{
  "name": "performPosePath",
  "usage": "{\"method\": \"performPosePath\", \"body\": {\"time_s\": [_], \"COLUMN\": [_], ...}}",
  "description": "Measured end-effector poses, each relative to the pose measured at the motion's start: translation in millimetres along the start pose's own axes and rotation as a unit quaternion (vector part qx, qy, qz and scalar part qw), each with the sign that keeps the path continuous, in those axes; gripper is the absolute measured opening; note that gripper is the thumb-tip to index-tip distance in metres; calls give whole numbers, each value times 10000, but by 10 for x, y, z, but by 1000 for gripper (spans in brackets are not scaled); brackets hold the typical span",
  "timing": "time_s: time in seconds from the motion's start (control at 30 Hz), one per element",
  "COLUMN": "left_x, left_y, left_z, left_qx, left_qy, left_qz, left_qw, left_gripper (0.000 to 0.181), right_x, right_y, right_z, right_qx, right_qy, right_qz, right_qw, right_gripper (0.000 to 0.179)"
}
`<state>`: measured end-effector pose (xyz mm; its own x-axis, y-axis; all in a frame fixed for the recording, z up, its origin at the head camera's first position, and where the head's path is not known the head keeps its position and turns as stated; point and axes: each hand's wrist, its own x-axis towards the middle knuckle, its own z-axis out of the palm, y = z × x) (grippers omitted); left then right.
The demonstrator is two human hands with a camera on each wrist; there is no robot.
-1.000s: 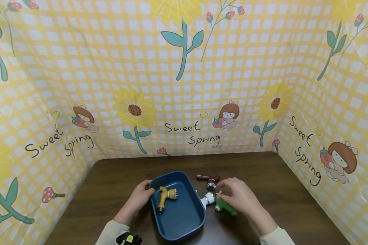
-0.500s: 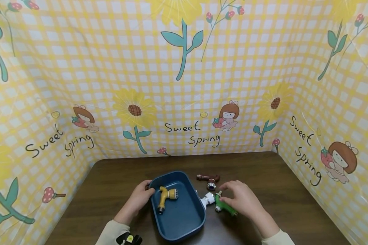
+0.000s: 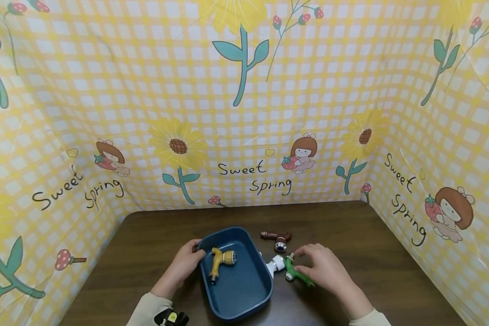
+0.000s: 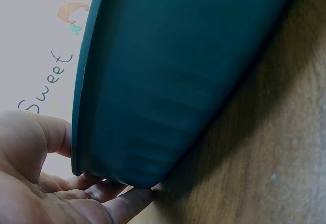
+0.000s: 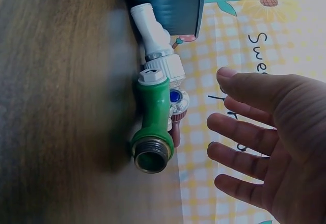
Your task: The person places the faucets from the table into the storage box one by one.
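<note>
My left hand (image 3: 186, 261) grips the blue tray (image 3: 244, 296) at its far left corner, thumb at the rim and fingers under it in the left wrist view. Inside the tray lies a yellow tap-like fitting (image 3: 216, 267) with a chrome-ringed end. My right hand (image 3: 325, 268) hovers beside a green tap-like fitting (image 3: 296, 273), its fingers spread and apart from it in the right wrist view. That fitting's threaded, hollow end (image 5: 152, 157) faces the wrist camera. A white fitting (image 3: 276, 264) lies between it and the tray, and a brown one (image 3: 278, 237) lies farther back.
The dark wooden table (image 3: 159, 231) carries everything. A yellow checked cloth (image 3: 244, 122) with flower prints rises behind the table and along both sides. A black strap device (image 3: 171, 318) sits at the left sleeve.
My right hand has drawn a little toward me and away from the brown fitting, showing more of the green one. The left hand and tray have stayed in place.
</note>
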<state>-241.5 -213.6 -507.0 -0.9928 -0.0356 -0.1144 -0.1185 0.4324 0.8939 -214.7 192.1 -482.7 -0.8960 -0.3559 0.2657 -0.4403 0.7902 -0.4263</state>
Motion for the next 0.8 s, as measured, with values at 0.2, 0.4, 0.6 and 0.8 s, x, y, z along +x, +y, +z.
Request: {"method": "performPosePath", "body": {"time_s": [0.2,0.4,0.6,0.8], "left_x": [-2,-13,-8,-6], "left_y": [7,10,7,-7], "left_z": [-4,-9,-7,5], "left_qx": [-6,-28,-25,-15], "left_qy": [-3,-13,-27,2], "left_qz": [-38,-48,-43,-35], "left_qw": [10000,10000,10000,10000], "left_gripper": [46,47,47,46], "right_x": [-30,-68,-100,-146], "right_y": [58,101,117,135], "right_z": [44,59,68,97], "right_qx": [5,-41,-30,-20], "right_qy": [-25,-71,-147,-202], "right_qz": [129,205,362,519], "right_qw": [9999,9998,9992,9984], "right_gripper": [30,31,29,29]}}
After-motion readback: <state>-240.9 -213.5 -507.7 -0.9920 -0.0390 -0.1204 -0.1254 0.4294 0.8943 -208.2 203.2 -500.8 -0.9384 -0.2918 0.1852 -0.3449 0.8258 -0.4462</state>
